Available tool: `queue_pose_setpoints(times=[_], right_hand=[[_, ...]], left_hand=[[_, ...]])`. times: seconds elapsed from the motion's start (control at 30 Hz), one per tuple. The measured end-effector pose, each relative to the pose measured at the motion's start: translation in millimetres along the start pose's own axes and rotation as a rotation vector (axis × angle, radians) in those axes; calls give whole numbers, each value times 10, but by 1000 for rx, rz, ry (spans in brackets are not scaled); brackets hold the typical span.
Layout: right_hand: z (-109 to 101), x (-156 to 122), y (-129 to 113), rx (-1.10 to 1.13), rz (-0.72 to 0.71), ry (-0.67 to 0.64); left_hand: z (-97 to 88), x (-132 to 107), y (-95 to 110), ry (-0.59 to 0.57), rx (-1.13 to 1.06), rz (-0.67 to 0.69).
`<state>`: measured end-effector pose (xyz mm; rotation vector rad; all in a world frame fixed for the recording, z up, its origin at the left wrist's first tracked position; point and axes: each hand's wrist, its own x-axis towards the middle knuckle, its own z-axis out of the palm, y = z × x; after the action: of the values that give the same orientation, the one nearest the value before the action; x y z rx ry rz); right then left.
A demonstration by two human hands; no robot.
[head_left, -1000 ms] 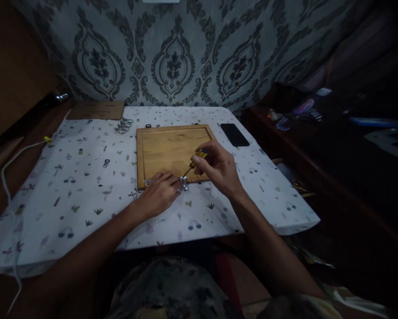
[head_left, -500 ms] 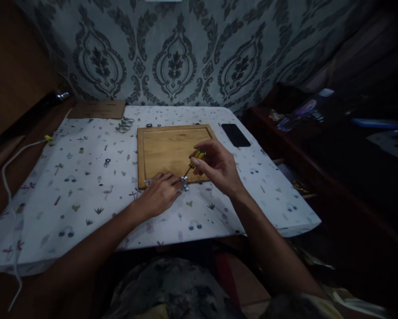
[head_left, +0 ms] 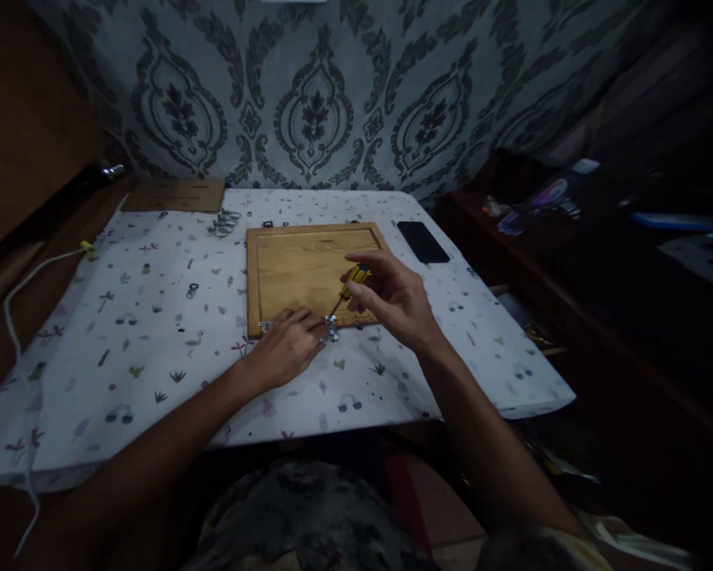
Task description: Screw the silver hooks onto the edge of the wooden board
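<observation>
A wooden board (head_left: 308,266) lies flat on the patterned tablecloth (head_left: 154,333). At the middle of its near edge sits a small metal fitting (head_left: 331,325). My left hand (head_left: 285,345) rests on the cloth with its fingers pinched on that fitting. My right hand (head_left: 392,297) is closed round a yellow-handled screwdriver (head_left: 350,287), tilted so its tip meets the fitting. Another small metal piece (head_left: 265,326) shows at the board's near left corner.
A black phone (head_left: 423,241) lies right of the board. A cluster of metal parts (head_left: 222,225) and a brown cardboard sheet (head_left: 174,196) sit at the back left. A white cable (head_left: 28,277) trails off the left edge. Dark cluttered furniture (head_left: 570,230) stands on the right.
My right hand's fingers have shifted slightly on the screwdriver handle, as if turning it. The left hand and the board have not moved.
</observation>
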<state>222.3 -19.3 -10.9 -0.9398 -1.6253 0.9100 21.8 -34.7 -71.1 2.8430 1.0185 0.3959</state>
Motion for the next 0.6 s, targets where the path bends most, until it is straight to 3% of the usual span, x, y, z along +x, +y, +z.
queue_pose_setpoints(times=[0.1, 0.3, 0.53, 0.6], right_hand=[[-30, -7, -9, -6, 6, -27], [32, 1, 12, 29, 30, 113], [-42, -23, -14, 1, 1, -22], [-43, -33, -18, -18, 6, -5]], left_hand=[[-11, 5, 9, -6, 1, 2], [-30, 6, 14, -1, 25, 6], [-27, 7, 21, -16, 25, -1], [-13, 7, 22, -3, 37, -5]])
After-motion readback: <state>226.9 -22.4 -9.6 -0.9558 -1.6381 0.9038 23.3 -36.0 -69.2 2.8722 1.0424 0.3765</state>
